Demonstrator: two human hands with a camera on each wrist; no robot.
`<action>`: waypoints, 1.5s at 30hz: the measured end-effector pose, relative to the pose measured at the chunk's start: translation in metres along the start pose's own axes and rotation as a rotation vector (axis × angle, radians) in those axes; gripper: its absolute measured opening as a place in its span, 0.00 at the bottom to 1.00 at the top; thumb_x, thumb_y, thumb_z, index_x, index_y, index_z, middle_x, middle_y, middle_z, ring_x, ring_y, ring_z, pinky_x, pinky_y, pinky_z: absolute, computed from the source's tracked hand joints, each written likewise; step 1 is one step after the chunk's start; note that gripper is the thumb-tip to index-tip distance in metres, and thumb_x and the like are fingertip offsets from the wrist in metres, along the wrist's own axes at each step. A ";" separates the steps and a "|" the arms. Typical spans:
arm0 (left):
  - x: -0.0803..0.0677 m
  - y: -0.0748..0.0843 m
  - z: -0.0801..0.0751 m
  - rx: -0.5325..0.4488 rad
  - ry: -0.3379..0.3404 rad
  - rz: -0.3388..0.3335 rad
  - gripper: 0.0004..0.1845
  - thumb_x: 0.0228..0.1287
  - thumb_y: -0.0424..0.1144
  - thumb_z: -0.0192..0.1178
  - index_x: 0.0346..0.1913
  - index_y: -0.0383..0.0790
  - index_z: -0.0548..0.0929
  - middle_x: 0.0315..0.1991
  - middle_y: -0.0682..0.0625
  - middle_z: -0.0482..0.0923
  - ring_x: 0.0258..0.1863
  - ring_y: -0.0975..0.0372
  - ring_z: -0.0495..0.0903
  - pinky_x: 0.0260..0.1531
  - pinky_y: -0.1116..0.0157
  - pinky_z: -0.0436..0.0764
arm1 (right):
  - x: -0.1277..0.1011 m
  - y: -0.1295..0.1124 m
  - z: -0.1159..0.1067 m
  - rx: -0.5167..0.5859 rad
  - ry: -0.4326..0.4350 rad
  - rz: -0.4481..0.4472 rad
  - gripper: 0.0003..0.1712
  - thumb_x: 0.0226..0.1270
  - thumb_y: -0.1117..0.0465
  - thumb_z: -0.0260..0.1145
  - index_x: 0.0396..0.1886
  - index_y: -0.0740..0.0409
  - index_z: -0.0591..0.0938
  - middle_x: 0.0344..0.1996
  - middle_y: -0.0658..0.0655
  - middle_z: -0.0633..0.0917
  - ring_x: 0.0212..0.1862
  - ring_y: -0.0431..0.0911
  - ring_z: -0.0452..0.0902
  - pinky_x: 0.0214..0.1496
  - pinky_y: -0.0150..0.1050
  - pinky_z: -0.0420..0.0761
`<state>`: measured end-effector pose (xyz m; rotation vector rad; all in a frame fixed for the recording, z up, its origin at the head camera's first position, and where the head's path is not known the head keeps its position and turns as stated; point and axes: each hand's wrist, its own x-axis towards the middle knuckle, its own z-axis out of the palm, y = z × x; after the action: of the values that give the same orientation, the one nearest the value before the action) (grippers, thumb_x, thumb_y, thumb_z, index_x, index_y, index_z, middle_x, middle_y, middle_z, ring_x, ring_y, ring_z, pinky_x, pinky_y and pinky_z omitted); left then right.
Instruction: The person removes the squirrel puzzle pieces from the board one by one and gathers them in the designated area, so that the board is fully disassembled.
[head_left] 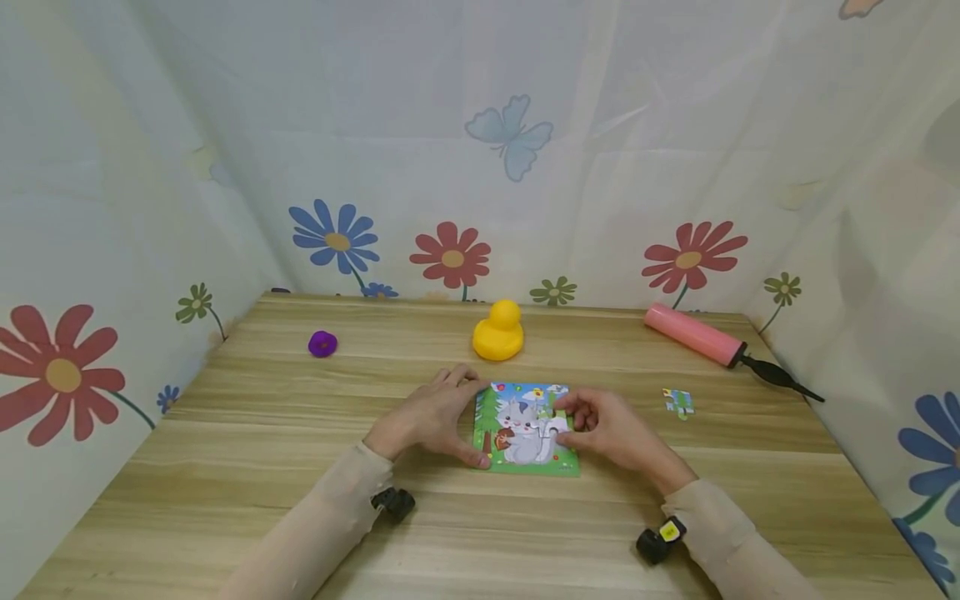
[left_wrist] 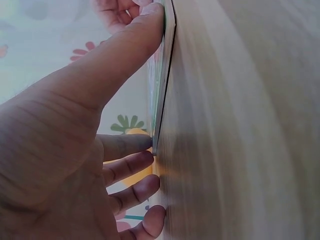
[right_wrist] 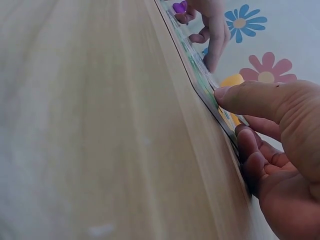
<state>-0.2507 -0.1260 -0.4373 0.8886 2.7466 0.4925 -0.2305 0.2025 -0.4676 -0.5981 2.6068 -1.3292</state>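
My left hand (head_left: 431,414) steadies the puzzle (head_left: 525,429) mid-frame while my right hand (head_left: 611,429) pinches a piece (head_left: 557,427); press it flat, gently.

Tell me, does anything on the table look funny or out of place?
One loose puzzle piece lies alone on the table, off to the right of the puzzle board. The left hand steadies the board's left edge while the right hand rests on its right side. Nothing looks spilled or broken.
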 end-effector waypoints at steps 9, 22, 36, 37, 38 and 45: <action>-0.001 -0.002 0.000 -0.002 -0.015 0.009 0.69 0.47 0.70 0.86 0.87 0.42 0.66 0.82 0.43 0.62 0.75 0.47 0.65 0.78 0.44 0.73 | 0.000 0.001 -0.001 0.010 -0.004 -0.004 0.23 0.68 0.58 0.85 0.59 0.59 0.89 0.38 0.55 0.83 0.40 0.50 0.76 0.38 0.32 0.75; 0.000 -0.001 0.003 -0.005 -0.018 0.000 0.69 0.47 0.70 0.87 0.87 0.42 0.66 0.82 0.44 0.62 0.75 0.48 0.65 0.77 0.44 0.73 | -0.008 -0.013 -0.029 -0.017 0.179 -0.015 0.22 0.71 0.60 0.83 0.61 0.59 0.89 0.41 0.56 0.86 0.41 0.50 0.79 0.40 0.32 0.80; 0.001 -0.001 0.001 -0.001 -0.020 0.004 0.69 0.47 0.71 0.86 0.87 0.41 0.66 0.83 0.42 0.62 0.76 0.46 0.64 0.78 0.43 0.72 | -0.036 -0.021 -0.092 -0.108 0.326 -0.078 0.22 0.72 0.60 0.82 0.63 0.58 0.88 0.41 0.59 0.84 0.38 0.46 0.77 0.34 0.32 0.77; 0.001 -0.001 0.001 0.000 -0.019 0.002 0.69 0.47 0.71 0.86 0.87 0.41 0.66 0.83 0.42 0.62 0.76 0.46 0.64 0.78 0.43 0.72 | -0.039 -0.021 -0.096 -0.112 0.336 -0.085 0.22 0.72 0.60 0.82 0.63 0.58 0.88 0.42 0.58 0.85 0.38 0.46 0.77 0.34 0.32 0.78; 0.001 -0.001 0.001 0.000 -0.018 0.000 0.69 0.47 0.71 0.87 0.87 0.41 0.66 0.83 0.42 0.62 0.76 0.46 0.64 0.78 0.43 0.72 | -0.042 -0.020 -0.100 -0.118 0.343 -0.086 0.22 0.72 0.61 0.82 0.62 0.58 0.88 0.41 0.58 0.85 0.37 0.46 0.78 0.33 0.32 0.78; 0.000 0.000 0.000 -0.008 -0.012 -0.013 0.69 0.46 0.70 0.87 0.87 0.41 0.67 0.82 0.43 0.62 0.76 0.46 0.64 0.79 0.43 0.72 | -0.062 -0.017 -0.124 -0.176 0.370 -0.046 0.24 0.72 0.60 0.82 0.64 0.57 0.87 0.40 0.57 0.81 0.37 0.46 0.76 0.33 0.33 0.76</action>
<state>-0.2510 -0.1258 -0.4376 0.8686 2.7356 0.4939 -0.2085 0.3114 -0.3832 -0.4749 3.0487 -1.3440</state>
